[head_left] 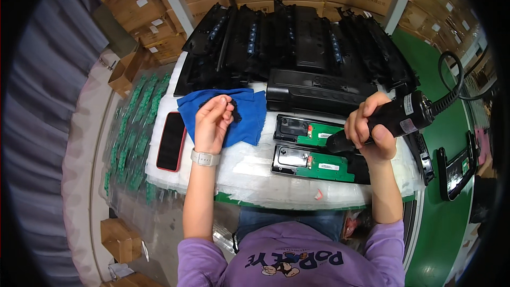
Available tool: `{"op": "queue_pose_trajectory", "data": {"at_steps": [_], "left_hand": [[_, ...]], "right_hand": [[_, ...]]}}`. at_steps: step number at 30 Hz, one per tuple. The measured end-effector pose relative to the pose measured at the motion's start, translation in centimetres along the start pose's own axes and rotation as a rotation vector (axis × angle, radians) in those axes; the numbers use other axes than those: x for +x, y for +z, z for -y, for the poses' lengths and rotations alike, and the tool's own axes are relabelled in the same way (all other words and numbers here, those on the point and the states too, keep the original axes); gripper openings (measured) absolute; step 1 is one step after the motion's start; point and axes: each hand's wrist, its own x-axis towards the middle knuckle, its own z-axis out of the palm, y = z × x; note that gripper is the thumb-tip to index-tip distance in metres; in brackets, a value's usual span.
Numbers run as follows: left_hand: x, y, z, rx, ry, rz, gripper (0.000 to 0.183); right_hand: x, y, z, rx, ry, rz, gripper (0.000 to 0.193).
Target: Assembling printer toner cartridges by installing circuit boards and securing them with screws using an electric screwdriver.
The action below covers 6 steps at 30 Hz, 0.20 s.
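My right hand [375,130] is wrapped round a black electric screwdriver [405,112]. Its nose points left, over the right end of two black casings with green circuit boards. The nearer casing [319,166] lies just in front of the farther casing [292,128], and the screwdriver partly covers both. My left hand [211,125], a pale watch at its wrist, hovers over a blue cloth [251,107] with thumb and fingers pinched together. What they hold, if anything, is too small to name. A heap of small dark pieces [237,115] on the cloth is partly hidden behind that hand.
Black plastic housings [303,37] are piled along the far side of the white-padded table. A red-edged phone [170,141] lies left of the cloth. Clear trays of green boards [135,122] stand farther left. The screwdriver's cable [451,82] loops off right, above another black casing [457,172].
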Motion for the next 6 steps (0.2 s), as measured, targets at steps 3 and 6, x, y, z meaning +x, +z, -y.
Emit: {"op": "queue_pose_trajectory", "data": {"at_steps": [3,6], "left_hand": [[-0.2,1.1,0.6,-0.581,-0.257,0.177,0.013],[-0.5,3.0,1.7,-0.701,-0.375,0.415,0.018]], "right_hand": [[0.0,-0.4,0.2,0.020,-0.010,-0.001,0.038],[-0.3,-0.6,0.9,0.010,-0.027,-0.030,0.038]]}}
